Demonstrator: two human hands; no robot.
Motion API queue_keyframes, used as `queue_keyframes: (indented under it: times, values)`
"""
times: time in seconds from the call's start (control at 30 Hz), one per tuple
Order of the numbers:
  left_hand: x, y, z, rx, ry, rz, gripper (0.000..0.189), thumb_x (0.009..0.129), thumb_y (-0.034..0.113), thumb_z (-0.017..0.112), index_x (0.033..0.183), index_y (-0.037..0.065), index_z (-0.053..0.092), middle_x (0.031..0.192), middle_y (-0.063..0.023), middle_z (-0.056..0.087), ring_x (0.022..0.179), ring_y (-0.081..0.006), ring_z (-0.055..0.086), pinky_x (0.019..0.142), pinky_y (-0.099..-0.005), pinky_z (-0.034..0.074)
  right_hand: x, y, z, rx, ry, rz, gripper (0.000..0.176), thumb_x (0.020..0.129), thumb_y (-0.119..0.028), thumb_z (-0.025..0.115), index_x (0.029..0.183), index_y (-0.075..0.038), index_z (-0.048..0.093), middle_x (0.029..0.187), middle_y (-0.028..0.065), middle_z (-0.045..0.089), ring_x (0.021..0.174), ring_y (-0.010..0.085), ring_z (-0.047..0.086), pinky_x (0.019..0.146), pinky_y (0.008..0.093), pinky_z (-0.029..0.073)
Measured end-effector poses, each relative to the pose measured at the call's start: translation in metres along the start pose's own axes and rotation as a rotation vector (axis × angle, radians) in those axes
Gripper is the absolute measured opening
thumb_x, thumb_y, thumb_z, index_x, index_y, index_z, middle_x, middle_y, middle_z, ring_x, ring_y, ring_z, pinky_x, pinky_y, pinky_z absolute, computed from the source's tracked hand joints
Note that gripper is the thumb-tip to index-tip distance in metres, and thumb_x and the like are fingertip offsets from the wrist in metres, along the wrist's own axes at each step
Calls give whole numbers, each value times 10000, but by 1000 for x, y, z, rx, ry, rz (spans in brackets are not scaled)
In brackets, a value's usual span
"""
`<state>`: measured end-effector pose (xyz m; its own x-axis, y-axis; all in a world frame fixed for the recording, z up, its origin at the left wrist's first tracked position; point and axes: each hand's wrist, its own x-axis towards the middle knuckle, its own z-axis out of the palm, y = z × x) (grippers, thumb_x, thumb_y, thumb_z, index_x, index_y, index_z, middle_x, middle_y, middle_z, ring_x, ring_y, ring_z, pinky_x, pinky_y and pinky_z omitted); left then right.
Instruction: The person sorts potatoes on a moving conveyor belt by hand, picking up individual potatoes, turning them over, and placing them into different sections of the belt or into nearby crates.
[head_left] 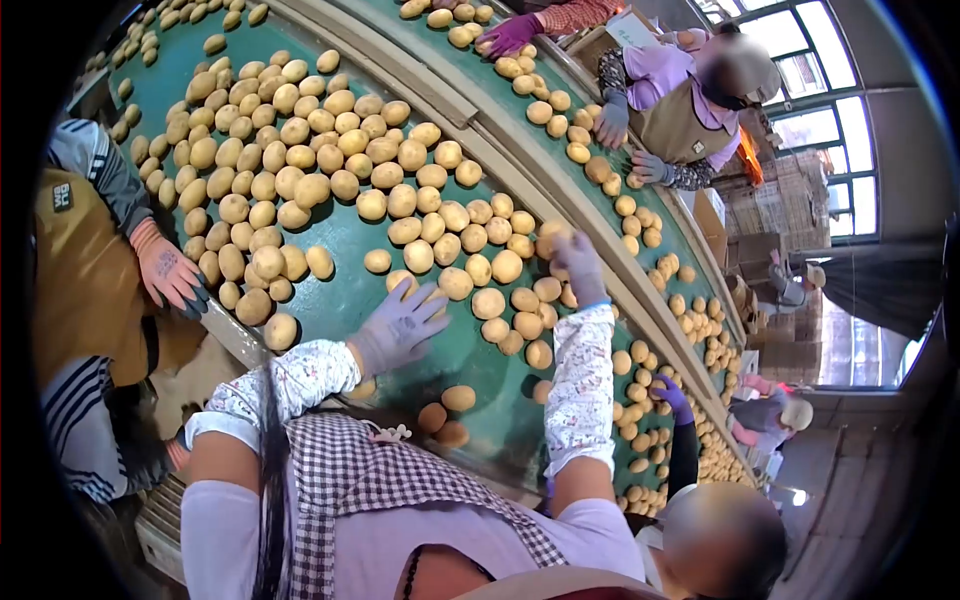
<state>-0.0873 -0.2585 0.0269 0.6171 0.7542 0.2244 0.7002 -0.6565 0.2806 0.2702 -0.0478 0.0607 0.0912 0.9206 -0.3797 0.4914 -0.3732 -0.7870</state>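
Many round yellow-brown potatoes (371, 205) lie spread over a green conveyor belt (345, 300). My left hand (398, 328), in a pale grey glove, rests palm down with its fingers spread, touching potatoes at the near side of the belt. Farther right, at the divider's edge, my right hand (580, 268), also gloved, has its fingers bent beside a potato (552, 238); whether it grips that potato is not clear. Near my apron are a few darker potatoes (433, 417).
A metal divider (500, 155) separates this belt from a second belt (560, 150) with potatoes. A co-worker's orange glove (165, 265) rests at the left edge. Across stands a person in a brown apron (675, 125); another person's purple glove (673, 397) reaches in at right.
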Motion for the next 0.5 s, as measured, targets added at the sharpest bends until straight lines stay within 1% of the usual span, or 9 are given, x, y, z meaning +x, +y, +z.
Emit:
queue_keyframes:
  times: [0.03, 0.13, 0.17, 0.2, 0.27, 0.33, 0.37, 0.43, 0.5]
  values:
    - [-10, -7, 1, -6, -5, 4, 508, 886, 240, 649, 1388, 214, 575, 1502, -95, 505, 1449, -314, 430, 1158, -556, 365, -24, -13, -5, 385, -3, -240, 454, 1037, -348, 659, 1319, 7, 623, 1103, 110, 706, 1000, 158, 688, 842, 284, 537]
    - [-17, -36, 2, 194, 36, -17, 638, 910, 115, 596, 1493, 357, 504, 1555, -111, 461, 1457, -322, 421, 1197, -625, 314, -21, -9, 30, 335, 23, -354, 401, 991, -247, 700, 1312, -10, 663, 1028, 71, 722, 937, 162, 666, 861, 301, 529]
    - [-14, -63, -3, 231, -24, -183, 657, 925, 119, 578, 1539, 330, 470, 1589, -99, 437, 1496, -319, 381, 1212, -622, 289, -31, -15, 53, -138, 99, -592, 352, 996, -252, 693, 1258, -17, 706, 1016, 65, 730, 938, 149, 669, 872, 299, 530]
    - [-12, -90, -8, 278, -94, -347, 680, 941, 123, 560, 1584, 303, 435, 1624, -87, 413, 1534, -316, 342, 1227, -619, 265, -27, -5, 70, -173, -6, -443, 325, 981, -253, 703, 1224, -39, 731, 1005, 89, 737, 918, 166, 677, 873, 303, 534]
    - [-14, -134, -15, 678, -214, -338, 716, 976, 159, 546, 1652, 236, 322, 1705, -42, 322, 1585, -289, 267, 1291, -575, 174, -37, -9, 98, -168, -71, -375, 362, 951, -299, 714, 1240, -83, 731, 1083, 103, 740, 1025, 236, 675, 942, 358, 515]
    - [-17, -172, -37, 636, -153, -302, 731, 954, 144, 585, 1630, 307, 360, 1684, -51, 351, 1550, -312, 325, 1293, -570, 187, -33, -24, 119, -624, 14, -623, 420, 921, -388, 707, 1236, -110, 729, 1160, 95, 723, 1157, 309, 624, 1028, 432, 463]
    - [-15, -195, -36, 606, -61, -322, 719, 945, 127, 594, 1605, 333, 400, 1668, -70, 370, 1531, -335, 352, 1287, -574, 197, -36, -43, 125, -797, -50, -579, 492, 894, -478, 694, 1236, -123, 707, 1252, 96, 692, 1253, 345, 565, 1078, 468, 420]
    - [-16, -219, -42, 432, 111, -427, 690, 920, 65, 598, 1526, 381, 507, 1617, -127, 418, 1488, -383, 409, 1271, -573, 232, -35, -62, 137, -854, -122, -526, 538, 879, -495, 699, 1258, -113, 693, 1249, 112, 688, 1224, 346, 585, 1082, 467, 427]
    - [-9, -210, -38, 369, 179, -566, 623, 883, 63, 617, 1479, 230, 549, 1577, -149, 450, 1408, -391, 464, 1176, -548, 337, -44, -74, 143, -977, -227, -423, 685, 804, -517, 743, 1323, -84, 633, 1291, 169, 657, 1244, 355, 596, 1082, 477, 436]
